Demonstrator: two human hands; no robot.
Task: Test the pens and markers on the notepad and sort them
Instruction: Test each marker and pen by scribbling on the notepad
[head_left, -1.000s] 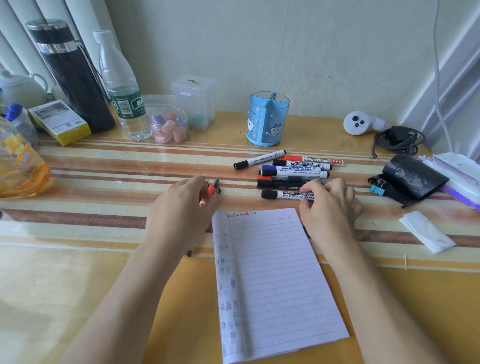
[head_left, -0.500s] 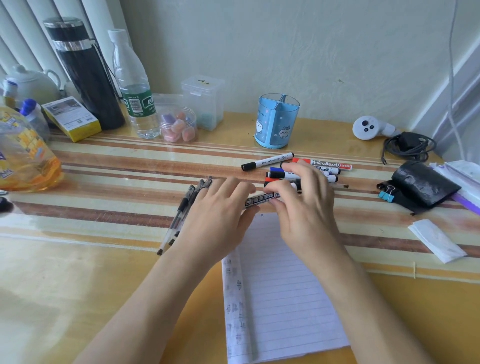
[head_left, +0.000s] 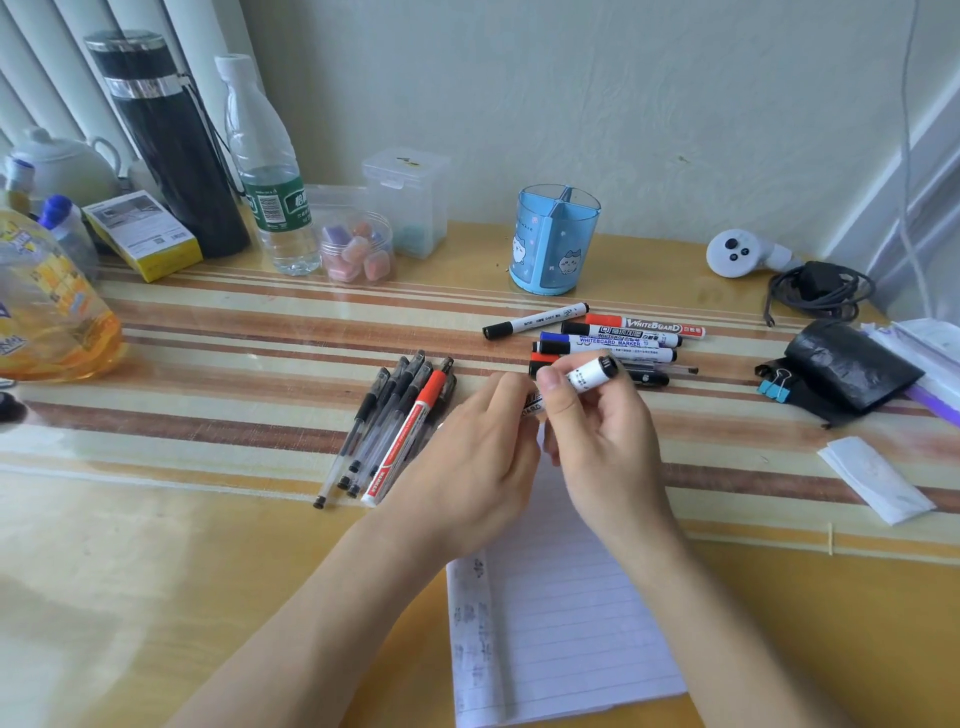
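Both of my hands hold one white whiteboard marker (head_left: 584, 376) above the top of the lined notepad (head_left: 561, 623). My left hand (head_left: 478, 462) grips its lower end; my right hand (head_left: 597, 431) pinches its upper part, black end pointing up and right. A group of clear gel pens with one red pen (head_left: 395, 436) lies left of my hands. Several whiteboard markers (head_left: 613, 338) with black, blue and red caps lie in a pile behind my hands.
A blue divided pen holder (head_left: 556, 241) stands behind the markers. At the back left stand a water bottle (head_left: 267, 176), black flask (head_left: 171, 140), candy jar (head_left: 356, 249) and oil bottle (head_left: 47, 306). Right side: black pouch (head_left: 852, 364), binder clips (head_left: 776, 387), folded paper (head_left: 875, 478), cable (head_left: 815, 291).
My left hand left the gel pens and joined my right hand on a marker picked from the pile. The marker has risen and tilted up to the right above the notepad.
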